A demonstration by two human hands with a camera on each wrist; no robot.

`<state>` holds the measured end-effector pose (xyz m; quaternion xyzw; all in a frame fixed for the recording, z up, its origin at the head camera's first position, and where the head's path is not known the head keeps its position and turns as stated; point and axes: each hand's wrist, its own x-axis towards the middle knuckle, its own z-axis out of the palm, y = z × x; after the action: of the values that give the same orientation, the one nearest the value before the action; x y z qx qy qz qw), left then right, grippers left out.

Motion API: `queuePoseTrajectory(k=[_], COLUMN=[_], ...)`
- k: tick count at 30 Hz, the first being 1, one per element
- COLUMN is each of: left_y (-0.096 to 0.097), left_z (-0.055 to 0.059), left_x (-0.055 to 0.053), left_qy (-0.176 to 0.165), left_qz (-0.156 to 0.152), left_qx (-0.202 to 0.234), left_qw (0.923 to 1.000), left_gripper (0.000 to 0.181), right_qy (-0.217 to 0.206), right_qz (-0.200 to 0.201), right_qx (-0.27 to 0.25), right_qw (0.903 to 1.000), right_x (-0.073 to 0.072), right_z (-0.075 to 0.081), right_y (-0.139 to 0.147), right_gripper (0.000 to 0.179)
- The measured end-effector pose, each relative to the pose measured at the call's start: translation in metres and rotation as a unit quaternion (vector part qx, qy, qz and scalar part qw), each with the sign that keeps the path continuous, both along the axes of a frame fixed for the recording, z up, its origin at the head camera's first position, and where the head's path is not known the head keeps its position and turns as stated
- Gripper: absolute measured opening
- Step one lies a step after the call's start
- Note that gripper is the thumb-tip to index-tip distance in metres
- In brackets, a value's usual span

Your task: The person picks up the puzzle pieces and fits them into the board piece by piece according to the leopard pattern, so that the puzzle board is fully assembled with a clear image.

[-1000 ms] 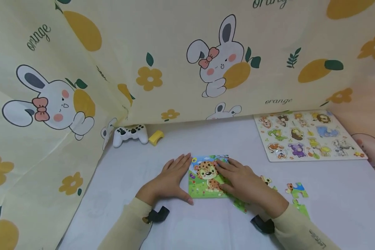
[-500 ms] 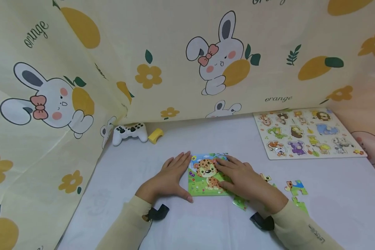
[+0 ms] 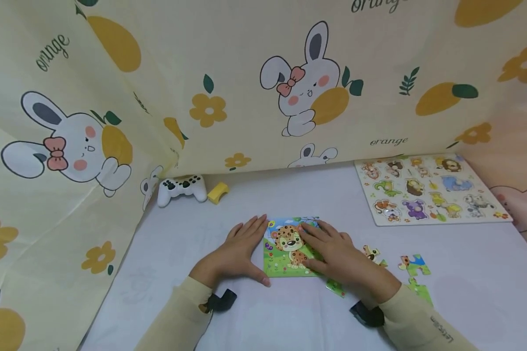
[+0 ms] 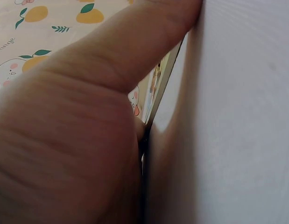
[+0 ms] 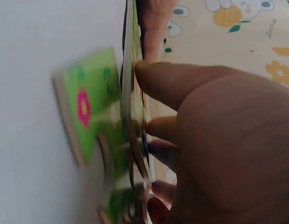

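Note:
A square jigsaw puzzle (image 3: 289, 243) with a spotted leopard cub on green grass lies on the white table. My left hand (image 3: 237, 256) rests flat along its left edge, fingers straight and thumb spread near the lower left corner. Over the puzzle's right part lies my right hand (image 3: 340, 256), its fingertips and thumb touching the picture and hiding some of it. The right wrist view shows those fingertips on the puzzle's face (image 5: 135, 102). A loose green puzzle piece (image 5: 90, 102) with a pink flower lies just below the puzzle, near the right hand.
More loose pieces, including a blue-and-green puzzle piece (image 3: 417, 265) and a green puzzle piece (image 3: 420, 291), lie to the right. An animal puzzle board (image 3: 439, 190) is at the back right. A white game controller (image 3: 182, 189) and a yellow block (image 3: 218, 193) sit by the patterned curtain.
Both hands keep their places on and beside the puzzle. The head view shifts slightly; otherwise nothing visibly moves.

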<state>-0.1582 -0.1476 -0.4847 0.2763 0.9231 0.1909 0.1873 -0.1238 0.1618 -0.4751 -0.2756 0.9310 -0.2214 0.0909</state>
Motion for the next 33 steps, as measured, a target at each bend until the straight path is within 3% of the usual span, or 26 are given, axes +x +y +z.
queuePoseTrajectory(k=[4, 8, 15, 20, 24, 28, 30, 33], left_y=[-0.001, 0.0, -0.001, -0.001, 0.0, -0.001, -0.002, -0.002], left_z=[0.001, 0.0, -0.001, -0.001, -0.001, -0.002, -0.003, -0.003], left_x=[0.001, 0.001, 0.0, 0.001, 0.002, 0.002, 0.001, 0.001], left_qy=[-0.001, 0.001, 0.004, 0.005, 0.007, 0.009, 0.01, 0.011], left_qz=[-0.001, -0.002, -0.001, -0.003, -0.004, -0.003, -0.002, -0.002], left_qx=[0.003, 0.0, -0.005, -0.001, -0.004, -0.003, -0.001, -0.001], left_qw=[1.0, 1.0, 1.0, 1.0, 1.0, 1.0, 0.9999, 0.9999], left_gripper=[0.156, 0.156, 0.156, 0.156, 0.156, 0.156, 0.156, 0.157], right_qy=[-0.013, -0.04, -0.094, -0.106, -0.12, -0.151, -0.165, -0.164], right_qz=[-0.009, -0.033, -0.078, -0.072, -0.061, -0.074, -0.076, -0.063], right_qx=[-0.067, -0.143, -0.255, -0.315, -0.338, -0.328, -0.316, -0.289], right_qw=[0.9976, 0.9884, 0.9592, 0.9403, 0.9315, 0.9296, 0.9313, 0.9413], right_x=[0.0, -0.001, 0.001, 0.004, 0.005, 0.003, 0.001, -0.001], right_z=[-0.003, 0.0, 0.01, 0.005, -0.001, -0.007, -0.009, -0.011], right_y=[0.001, 0.008, 0.041, 0.071, 0.088, 0.096, 0.098, 0.098], right_gripper=[0.072, 0.067, 0.051, 0.046, 0.046, 0.048, 0.05, 0.051])
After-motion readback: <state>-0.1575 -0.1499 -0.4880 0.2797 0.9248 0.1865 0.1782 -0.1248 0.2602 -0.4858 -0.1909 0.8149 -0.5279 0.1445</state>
